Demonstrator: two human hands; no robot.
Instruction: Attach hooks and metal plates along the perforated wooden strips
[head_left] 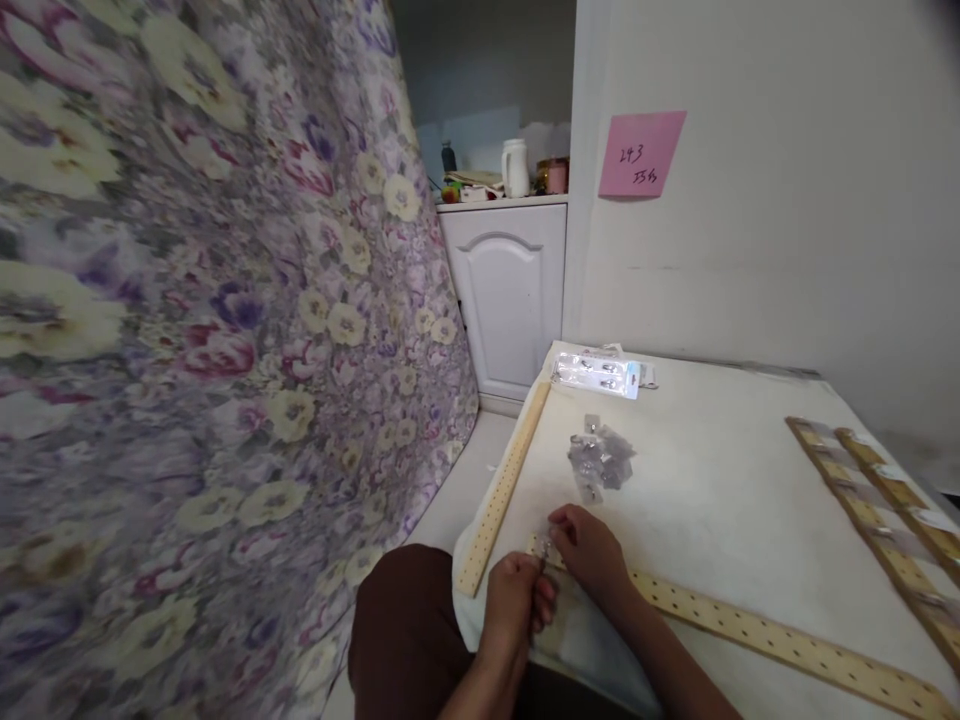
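My left hand [514,597] is closed at the left end of a long perforated wooden strip [750,630] near the table's front edge. Thumb and forefinger pinch a small clear piece with a shiny bit on it [545,548], lying over the strip's end. Just to the right, my right hand [589,548] has its fingers drawn together beside that piece. Whatever its fingertips hold is too small to make out. Beyond the hands lies a loose pile of small clear plastic packets [604,458] with shiny metal bits inside.
A second perforated strip [506,490] lies along the table's left edge. Clear packaging [596,373] rests at the back. More wooden strips with clear pieces across them [874,510] lie at the right. A floral curtain [225,350] hangs at left; a white cabinet [514,290] stands behind.
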